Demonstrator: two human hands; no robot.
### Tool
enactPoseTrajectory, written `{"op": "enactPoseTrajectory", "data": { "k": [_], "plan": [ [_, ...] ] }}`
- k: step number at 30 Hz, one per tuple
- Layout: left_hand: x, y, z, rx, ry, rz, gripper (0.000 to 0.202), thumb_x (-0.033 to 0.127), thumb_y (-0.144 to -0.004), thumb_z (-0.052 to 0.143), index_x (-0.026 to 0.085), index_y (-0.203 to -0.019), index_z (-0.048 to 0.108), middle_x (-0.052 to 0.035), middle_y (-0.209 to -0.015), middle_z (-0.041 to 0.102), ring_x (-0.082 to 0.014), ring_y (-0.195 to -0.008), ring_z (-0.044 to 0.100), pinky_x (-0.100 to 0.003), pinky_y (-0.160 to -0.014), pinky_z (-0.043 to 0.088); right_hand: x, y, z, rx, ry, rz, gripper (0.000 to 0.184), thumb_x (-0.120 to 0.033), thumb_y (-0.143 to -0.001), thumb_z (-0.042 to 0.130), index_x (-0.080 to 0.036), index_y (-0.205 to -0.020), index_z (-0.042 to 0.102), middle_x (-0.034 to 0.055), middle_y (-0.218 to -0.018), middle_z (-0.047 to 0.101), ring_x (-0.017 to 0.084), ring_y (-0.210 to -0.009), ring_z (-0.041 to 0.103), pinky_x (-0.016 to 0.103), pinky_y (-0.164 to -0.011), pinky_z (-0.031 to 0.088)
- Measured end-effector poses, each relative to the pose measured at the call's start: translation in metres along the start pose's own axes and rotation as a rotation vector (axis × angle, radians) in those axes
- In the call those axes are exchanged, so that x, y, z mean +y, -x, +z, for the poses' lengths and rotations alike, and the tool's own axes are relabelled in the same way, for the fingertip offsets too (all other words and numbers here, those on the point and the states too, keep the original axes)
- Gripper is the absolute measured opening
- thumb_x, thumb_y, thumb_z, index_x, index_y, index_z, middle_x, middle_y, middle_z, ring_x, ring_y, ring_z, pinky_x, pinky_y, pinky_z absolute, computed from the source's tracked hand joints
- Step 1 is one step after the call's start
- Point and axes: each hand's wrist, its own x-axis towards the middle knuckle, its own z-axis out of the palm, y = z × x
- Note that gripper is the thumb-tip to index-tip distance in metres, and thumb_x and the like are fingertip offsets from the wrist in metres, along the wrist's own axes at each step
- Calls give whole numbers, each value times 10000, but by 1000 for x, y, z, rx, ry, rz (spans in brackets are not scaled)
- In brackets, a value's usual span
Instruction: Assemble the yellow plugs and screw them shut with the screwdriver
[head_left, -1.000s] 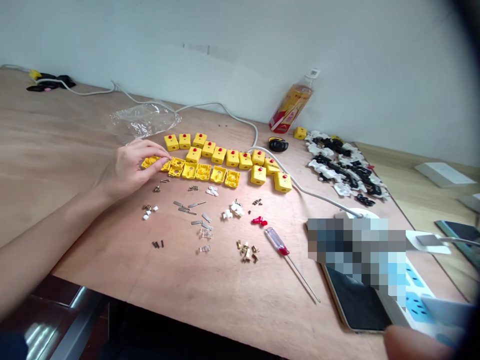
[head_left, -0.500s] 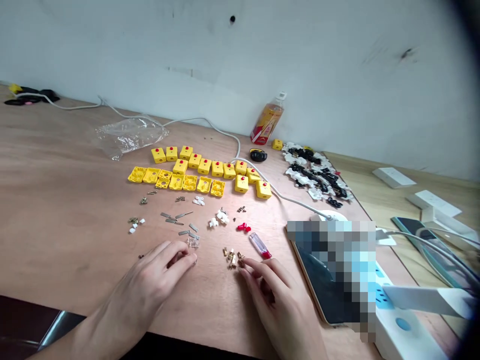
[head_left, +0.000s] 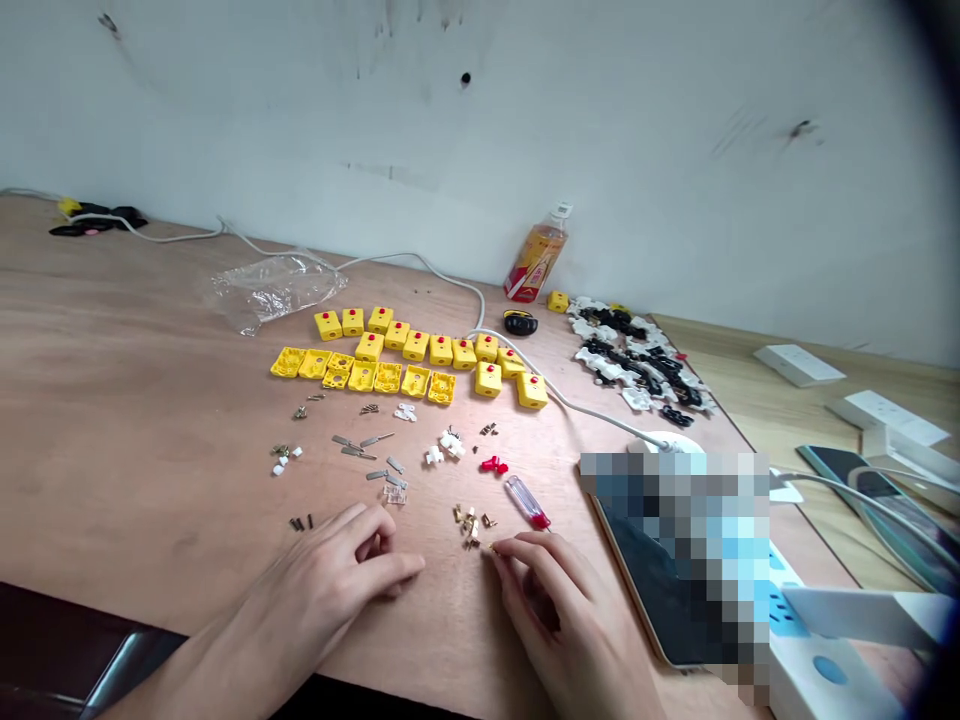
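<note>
My right hand is closed in a pinch, with a small brass piece at the tips of thumb and forefinger. Just beyond it lies a loose pile of brass pieces. A screwdriver with a clear handle and red collar rests above this hand. My left hand lies low over the wood, fingers loosely bent and thumb apart from the forefinger; nothing shows between them. Beside its knuckles are small dark screws. Clear plastic pieces and flat grey metal strips lie past its fingers.
Yellow housings with red buttons stand behind open yellow shells. White plastic parts and red pieces lie nearer. At right are a tablet, power strip and black-and-white parts. A bottle leans by the wall.
My right hand has drawn slightly away from the brass pile with a piece between its fingertips. My left hand has shifted right and its thumb has spread, uncovering the dark screws. The view has tilted up a little.
</note>
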Motion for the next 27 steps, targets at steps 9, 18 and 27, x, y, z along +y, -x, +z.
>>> {"op": "enactPoseTrajectory", "data": {
  "k": [9,18,27],
  "plan": [
    [15,0,7,38,342,-20,118,315,-993,598,350,-1009,710,28,-920,769,-172,-791,736,-250,-708,592,-25,11,11,-92,-579,60,118,-176,-967,605,-228,-985,710,29,-832,777,137,-658,763,148,-573,636],
    [15,1,8,-77,629,-315,129,189,-854,774,249,-947,841,13,-867,804,-157,-774,739,-184,-728,566,-28,0,9,-152,-664,-57,331,5,-913,572,-237,-1083,720,46,-963,742,129,-853,750,173,-758,610],
    [20,-3,5,-94,618,-248,148,169,-735,904,217,-859,842,34,-748,751,-122,-671,662,-161,-637,497,-29,7,15,-90,-598,-115,252,-189,-1066,481,-233,-1047,729,42,-929,725,128,-846,740,179,-770,602]
  ]
}}
